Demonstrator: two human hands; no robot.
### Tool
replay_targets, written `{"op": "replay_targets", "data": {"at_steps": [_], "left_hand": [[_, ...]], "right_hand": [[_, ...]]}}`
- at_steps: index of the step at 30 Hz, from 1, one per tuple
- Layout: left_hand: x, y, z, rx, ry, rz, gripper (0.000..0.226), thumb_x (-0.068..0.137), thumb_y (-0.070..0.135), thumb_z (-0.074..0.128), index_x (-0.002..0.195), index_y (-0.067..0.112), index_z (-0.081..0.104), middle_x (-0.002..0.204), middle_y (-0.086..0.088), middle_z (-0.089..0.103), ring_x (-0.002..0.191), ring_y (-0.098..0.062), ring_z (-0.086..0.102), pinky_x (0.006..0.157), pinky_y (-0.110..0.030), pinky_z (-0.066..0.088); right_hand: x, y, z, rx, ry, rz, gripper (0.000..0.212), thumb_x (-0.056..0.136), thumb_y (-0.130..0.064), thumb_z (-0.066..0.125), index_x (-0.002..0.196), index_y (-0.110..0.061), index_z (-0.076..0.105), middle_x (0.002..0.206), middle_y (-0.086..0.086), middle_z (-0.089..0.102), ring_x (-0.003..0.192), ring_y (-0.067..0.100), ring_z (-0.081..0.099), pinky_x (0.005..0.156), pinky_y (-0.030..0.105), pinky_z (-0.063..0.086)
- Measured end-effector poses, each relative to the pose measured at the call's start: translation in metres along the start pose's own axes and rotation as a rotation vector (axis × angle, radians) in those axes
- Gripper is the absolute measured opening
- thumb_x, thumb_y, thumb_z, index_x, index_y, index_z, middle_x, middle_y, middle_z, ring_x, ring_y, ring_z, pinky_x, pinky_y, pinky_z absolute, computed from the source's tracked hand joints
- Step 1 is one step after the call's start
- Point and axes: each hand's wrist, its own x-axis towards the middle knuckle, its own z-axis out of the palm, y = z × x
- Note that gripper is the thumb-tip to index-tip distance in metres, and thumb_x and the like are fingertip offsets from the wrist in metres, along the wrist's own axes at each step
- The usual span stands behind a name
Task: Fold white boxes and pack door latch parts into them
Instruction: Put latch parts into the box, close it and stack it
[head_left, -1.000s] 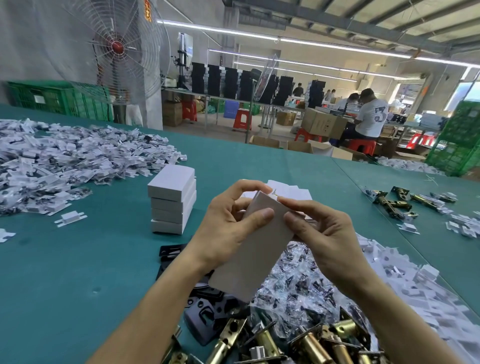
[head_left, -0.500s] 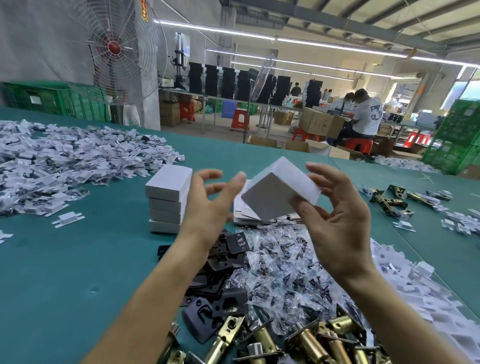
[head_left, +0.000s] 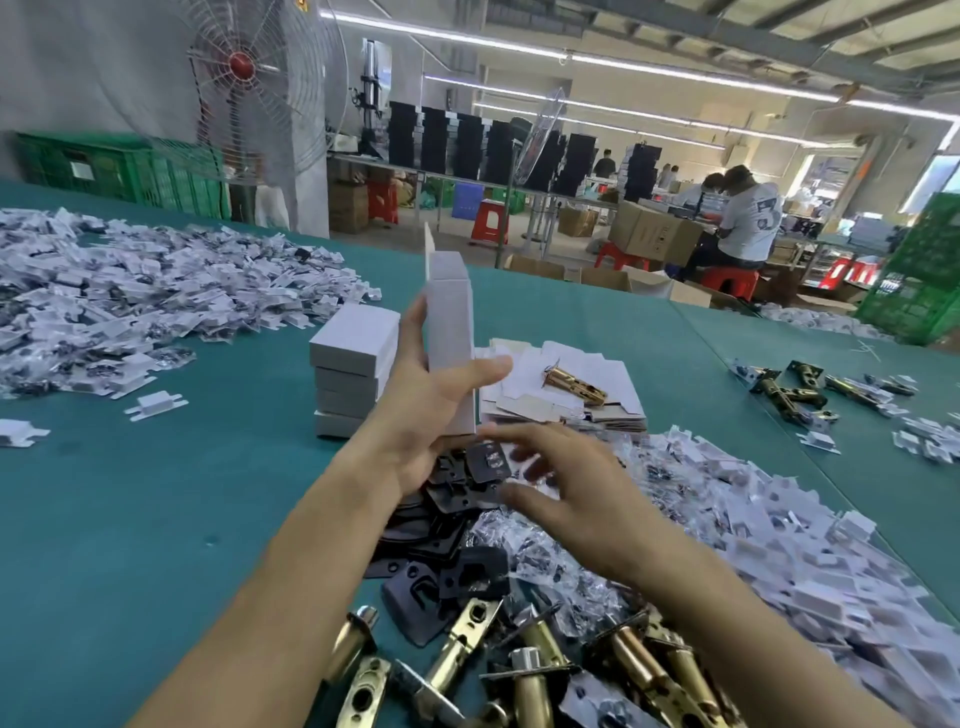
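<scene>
My left hand (head_left: 428, 400) grips a folded white box (head_left: 450, 332) and holds it upright, its top flap standing open. My right hand (head_left: 566, 493) hovers blurred, fingers spread and empty, over a heap of black plates (head_left: 457, 551) and bagged screws (head_left: 561, 566). Brass door latches (head_left: 524, 670) lie at the near edge. A stack of closed white boxes (head_left: 353, 371) stands just left of my left hand. Flat unfolded box blanks (head_left: 566, 384) lie behind my hands, with one brass latch (head_left: 574, 385) on top.
The green table (head_left: 130, 519) carries a large pile of white bagged parts (head_left: 130, 296) at the far left and another (head_left: 810, 561) at the right. More latches (head_left: 795, 389) lie far right. A fan (head_left: 254, 88) and seated workers (head_left: 743, 218) are beyond the table.
The box passed from my right hand to my left, which now holds it upright. My right hand let go and dropped toward the black plates.
</scene>
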Motion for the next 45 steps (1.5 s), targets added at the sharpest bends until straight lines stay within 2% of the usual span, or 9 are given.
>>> {"op": "replay_targets", "data": {"at_steps": [4, 10, 17, 25, 27, 30, 34, 40, 45], "left_hand": [[0.003, -0.002, -0.006, 0.134, 0.050, 0.143, 0.109, 0.067, 0.012, 0.091, 0.146, 0.049, 0.026, 0.126, 0.011, 0.051, 0.107, -0.012, 0.061, 0.084, -0.037, 0.053], [0.002, 0.015, -0.017, 0.088, 0.174, 0.161, 0.090, 0.050, 0.059, 0.085, 0.127, 0.030, 0.047, 0.104, 0.012, 0.063, 0.088, -0.001, 0.063, 0.084, -0.042, 0.057], [0.009, 0.008, -0.019, 0.143, 0.165, 0.254, 0.066, 0.064, 0.033, 0.093, 0.115, 0.028, 0.051, 0.100, 0.007, 0.064, 0.072, 0.007, 0.065, 0.070, -0.019, 0.053], [0.018, 0.002, -0.021, 0.153, 0.233, 0.321, 0.073, 0.063, 0.022, 0.095, 0.119, 0.022, 0.048, 0.103, 0.003, 0.065, 0.073, 0.006, 0.066, 0.065, -0.011, 0.051], [0.019, 0.001, -0.021, 0.152, 0.244, 0.330, 0.074, 0.063, 0.023, 0.095, 0.120, 0.021, 0.048, 0.102, 0.004, 0.065, 0.075, 0.006, 0.066, 0.066, -0.011, 0.052], [0.019, -0.001, -0.023, 0.161, 0.239, 0.351, 0.076, 0.061, 0.025, 0.096, 0.120, 0.023, 0.048, 0.104, 0.004, 0.065, 0.077, 0.004, 0.067, 0.067, -0.011, 0.052], [0.018, 0.001, -0.023, 0.161, 0.229, 0.382, 0.080, 0.052, 0.033, 0.097, 0.116, 0.027, 0.048, 0.105, 0.005, 0.066, 0.080, 0.003, 0.068, 0.067, -0.012, 0.052], [0.017, 0.002, -0.019, 0.142, 0.252, 0.418, 0.077, 0.050, 0.036, 0.094, 0.112, 0.030, 0.047, 0.105, 0.006, 0.066, 0.080, 0.003, 0.067, 0.068, -0.013, 0.053], [0.016, 0.000, -0.019, 0.168, 0.248, 0.429, 0.081, 0.053, 0.034, 0.095, 0.117, 0.026, 0.047, 0.106, 0.005, 0.064, 0.078, 0.006, 0.065, 0.068, -0.012, 0.052]], "right_hand": [[-0.013, -0.004, 0.011, -0.098, -0.249, 0.018, 0.026, 0.093, -0.037, 0.063, 0.119, -0.032, 0.065, 0.109, -0.010, 0.059, 0.096, 0.005, 0.054, 0.087, 0.029, 0.047], [-0.007, -0.051, 0.038, -0.146, -0.373, -0.080, 0.027, 0.092, -0.027, 0.061, 0.119, -0.032, 0.066, 0.112, -0.004, 0.064, 0.108, 0.015, 0.058, 0.090, 0.038, 0.051], [0.016, -0.083, 0.067, -0.368, -0.490, -0.426, 0.036, 0.090, -0.024, 0.068, 0.125, -0.036, 0.065, 0.125, -0.008, 0.059, 0.113, 0.020, 0.050, 0.095, 0.038, 0.044], [0.018, -0.080, 0.055, -0.041, -0.645, -0.240, 0.046, 0.081, -0.012, 0.065, 0.126, -0.023, 0.062, 0.091, -0.015, 0.055, 0.088, 0.016, 0.052, 0.078, 0.030, 0.047], [0.017, -0.084, 0.056, -0.021, -0.678, -0.242, 0.042, 0.085, -0.021, 0.069, 0.127, -0.023, 0.061, 0.103, -0.007, 0.064, 0.096, 0.021, 0.057, 0.084, 0.037, 0.052], [0.015, -0.086, 0.062, -0.083, -0.677, -0.262, 0.036, 0.087, -0.031, 0.072, 0.123, -0.027, 0.063, 0.123, -0.002, 0.065, 0.111, 0.022, 0.058, 0.088, 0.045, 0.054], [0.021, -0.074, 0.057, -0.081, -0.544, -0.213, 0.014, 0.088, -0.027, 0.072, 0.101, -0.022, 0.070, 0.104, 0.001, 0.069, 0.095, 0.021, 0.063, 0.081, 0.045, 0.055], [0.017, -0.064, 0.051, -0.075, -0.539, -0.175, 0.031, 0.089, -0.035, 0.071, 0.119, -0.027, 0.068, 0.117, -0.002, 0.066, 0.107, 0.016, 0.059, 0.091, 0.039, 0.051], [0.017, -0.082, 0.056, -0.409, -0.496, -0.441, 0.039, 0.086, -0.045, 0.071, 0.123, -0.033, 0.067, 0.130, -0.012, 0.059, 0.120, 0.017, 0.046, 0.101, 0.035, 0.038]]}}
